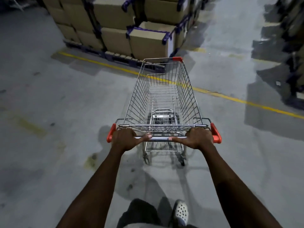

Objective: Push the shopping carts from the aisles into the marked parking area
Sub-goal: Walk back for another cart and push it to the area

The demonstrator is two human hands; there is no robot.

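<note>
Shoe [181, 211]: pale, perforated, nearest item, on the grey concrete floor [49, 162] just behind the cart.

Left hand [125, 139]: fingers curled over the handle bar [160, 138] near its left end, thumb lying along the bar toward the middle.

Right hand [199, 138]: same grip near the right end, thumb pointing inward. Both hands sit level, neither nearer the basket, with a bare stretch of bar between the thumbs.

Shopping cart [164, 96]: empty wire basket, red caps at the handle ends and at one front corner. It lies straight ahead of the hands, its long axis running directly away from the person and its nose toward the boxes.

Yellow line [105, 65]: painted on the floor, running diagonally from far left to near right. It passes under the front half of the basket, so the cart meets it at a slant.

Boxes [148, 41]: cardboard, stacked on a dark pallet [115, 58] just beyond the line, close ahead of the cart's nose.

Judgement: whether this line bounds the parking area cannot be told. A straight push would likely run the nose into the pallet. Open floor shows to the far right, so the coming move probably calls for a swing that way, the left hand pushing harder than the right
</note>
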